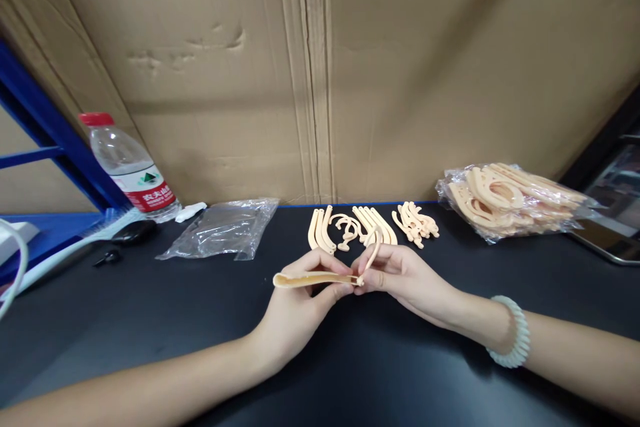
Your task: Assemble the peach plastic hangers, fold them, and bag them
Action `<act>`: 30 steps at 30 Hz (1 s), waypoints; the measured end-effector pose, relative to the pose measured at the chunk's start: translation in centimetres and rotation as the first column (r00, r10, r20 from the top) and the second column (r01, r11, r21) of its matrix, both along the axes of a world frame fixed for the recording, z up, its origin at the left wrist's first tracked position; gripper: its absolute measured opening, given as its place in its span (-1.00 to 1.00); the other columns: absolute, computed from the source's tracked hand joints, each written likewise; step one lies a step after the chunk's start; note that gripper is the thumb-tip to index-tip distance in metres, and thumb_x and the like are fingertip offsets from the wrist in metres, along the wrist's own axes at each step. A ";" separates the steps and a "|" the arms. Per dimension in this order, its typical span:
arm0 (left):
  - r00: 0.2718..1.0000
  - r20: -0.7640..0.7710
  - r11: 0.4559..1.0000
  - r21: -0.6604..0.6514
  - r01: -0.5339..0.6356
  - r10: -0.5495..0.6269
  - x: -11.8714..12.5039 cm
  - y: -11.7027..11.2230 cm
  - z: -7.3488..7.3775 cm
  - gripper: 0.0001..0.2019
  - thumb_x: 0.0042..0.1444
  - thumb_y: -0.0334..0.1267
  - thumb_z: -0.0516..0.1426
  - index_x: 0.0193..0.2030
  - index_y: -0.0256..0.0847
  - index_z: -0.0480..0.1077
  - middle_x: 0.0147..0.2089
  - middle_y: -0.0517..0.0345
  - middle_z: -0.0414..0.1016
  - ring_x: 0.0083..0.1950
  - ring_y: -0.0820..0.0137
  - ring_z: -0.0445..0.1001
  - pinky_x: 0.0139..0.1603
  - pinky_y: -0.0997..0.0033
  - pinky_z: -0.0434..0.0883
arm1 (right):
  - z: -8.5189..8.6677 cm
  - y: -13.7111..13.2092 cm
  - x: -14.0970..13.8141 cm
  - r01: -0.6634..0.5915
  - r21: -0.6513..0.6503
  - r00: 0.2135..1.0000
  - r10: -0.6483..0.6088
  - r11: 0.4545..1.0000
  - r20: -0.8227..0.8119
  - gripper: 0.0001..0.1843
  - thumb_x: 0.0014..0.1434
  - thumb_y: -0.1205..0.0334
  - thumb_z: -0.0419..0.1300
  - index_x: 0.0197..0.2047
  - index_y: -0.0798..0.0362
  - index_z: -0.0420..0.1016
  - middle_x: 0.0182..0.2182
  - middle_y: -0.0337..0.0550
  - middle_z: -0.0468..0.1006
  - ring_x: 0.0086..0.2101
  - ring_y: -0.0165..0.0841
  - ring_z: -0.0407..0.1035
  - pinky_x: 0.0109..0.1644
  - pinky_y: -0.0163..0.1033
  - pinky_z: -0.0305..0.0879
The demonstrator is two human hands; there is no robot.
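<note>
My left hand point(300, 300) is closed on a long, flat, peach-coloured plastic strip point(310, 278) that lies level and points left. My right hand point(400, 273) pinches a thinner curved peach piece point(373, 255) whose lower end meets the right end of the strip. Both hands hover over a black tabletop point(150, 320), close together. Just behind them lie loose peach parts: curved strips point(320, 230), hook-shaped pieces point(347, 228), more strips point(377, 223) and a small heap of short pieces point(415, 221). A pale bead bracelet point(513, 340) is on my right wrist.
A clear bag full of peach parts point(510, 200) lies at the back right; an empty clear bag point(225, 230) at the back left. A water bottle with a red cap point(133, 170) leans by a blue rack point(50, 133). A cardboard wall point(320, 67) stands behind.
</note>
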State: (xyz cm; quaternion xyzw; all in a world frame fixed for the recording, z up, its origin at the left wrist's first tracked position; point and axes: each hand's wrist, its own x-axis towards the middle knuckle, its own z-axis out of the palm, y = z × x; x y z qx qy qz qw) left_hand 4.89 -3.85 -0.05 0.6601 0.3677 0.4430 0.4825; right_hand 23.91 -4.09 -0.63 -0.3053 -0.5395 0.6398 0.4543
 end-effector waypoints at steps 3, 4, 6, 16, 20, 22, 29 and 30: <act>1.000 -0.017 1.000 -0.004 -0.010 0.010 0.0 0.0 0.1 -0.87 0.01 -0.25 0.29 -0.39 -0.20 0.43 -0.31 0.08 0.56 -0.26 0.23 0.56 -0.18 0.20 0.49 | 0.0 0.0 0.1 -0.016 0.007 1.000 0.016 1.000 0.006 -0.74 0.03 0.11 0.40 -0.34 0.11 0.50 -0.35 -0.17 0.53 -0.34 -0.38 0.46 -0.14 -0.20 0.41; 1.000 -0.007 1.000 -0.015 -0.007 0.007 0.0 0.0 0.1 -0.87 0.00 -0.26 0.29 -0.39 -0.20 0.43 -0.31 0.08 0.57 -0.27 0.23 0.56 -0.18 0.20 0.49 | -0.1 0.0 0.0 -0.017 0.013 1.000 0.017 1.000 0.008 -0.74 0.04 0.11 0.39 -0.33 0.11 0.50 -0.35 -0.17 0.53 -0.34 -0.38 0.45 -0.15 -0.20 0.41; 1.000 0.029 0.999 -0.046 0.010 -0.009 0.1 0.0 0.2 -0.87 -0.01 -0.28 0.30 -0.40 -0.20 0.42 -0.32 0.09 0.58 -0.27 0.23 0.58 -0.18 0.20 0.50 | -0.2 0.0 0.0 -0.012 0.025 1.000 0.012 1.000 0.014 -0.75 0.06 0.12 0.38 -0.32 0.12 0.50 -0.37 -0.17 0.54 -0.35 -0.40 0.45 -0.17 -0.22 0.40; 1.000 0.006 1.000 -0.021 0.003 -0.003 0.0 0.1 0.1 -0.87 -0.04 -0.34 0.31 -0.42 -0.23 0.42 -0.35 0.10 0.60 -0.30 0.28 0.58 -0.24 0.32 0.46 | -0.2 -0.1 -0.2 0.008 0.061 1.000 -0.009 0.998 0.024 -0.75 0.08 0.11 0.36 -0.36 0.11 0.47 -0.46 -0.19 0.55 -0.41 -0.40 0.48 -0.29 -0.28 0.39; 0.998 0.057 0.998 -0.060 0.029 -0.026 0.1 0.0 0.1 -0.85 -0.05 -0.35 0.32 -0.42 -0.24 0.41 -0.37 0.12 0.60 -0.32 0.31 0.58 -0.23 0.34 0.47 | -0.2 -0.1 -0.2 0.008 0.063 0.999 -0.011 0.998 0.042 -0.72 0.08 0.09 0.36 -0.38 0.12 0.45 -0.47 -0.19 0.54 -0.43 -0.40 0.48 -0.31 -0.29 0.39; 0.995 0.093 0.993 -0.105 0.048 -0.039 0.2 -0.1 0.1 -0.83 -0.07 -0.36 0.33 -0.43 -0.24 0.40 -0.37 0.13 0.60 -0.32 0.31 0.58 -0.22 0.34 0.48 | -0.2 -0.1 -0.2 0.023 0.076 0.998 -0.028 0.997 0.057 -0.71 0.08 0.09 0.36 -0.38 0.13 0.43 -0.48 -0.19 0.53 -0.45 -0.41 0.48 -0.33 -0.30 0.39; 0.986 0.154 0.974 -0.207 0.092 -0.061 0.3 -0.1 -0.1 -0.79 -0.10 -0.36 0.35 -0.43 -0.24 0.37 -0.38 0.15 0.61 -0.32 0.33 0.58 -0.20 0.34 0.48 | -0.1 -0.2 -0.4 0.057 0.105 0.990 -0.069 0.993 0.121 -0.69 0.08 0.07 0.35 -0.39 0.13 0.40 -0.52 -0.19 0.53 -0.50 -0.41 0.48 -0.38 -0.31 0.41; 0.986 0.158 0.972 -0.217 0.091 -0.057 0.3 -0.1 -0.1 -0.78 -0.12 -0.36 0.35 -0.43 -0.24 0.37 -0.38 0.15 0.61 -0.32 0.34 0.58 -0.20 0.34 0.48 | -0.1 -0.3 -0.5 0.064 0.110 0.989 -0.078 0.992 0.127 -0.69 0.08 0.07 0.35 -0.39 0.13 0.40 -0.53 -0.20 0.53 -0.51 -0.41 0.48 -0.39 -0.32 0.41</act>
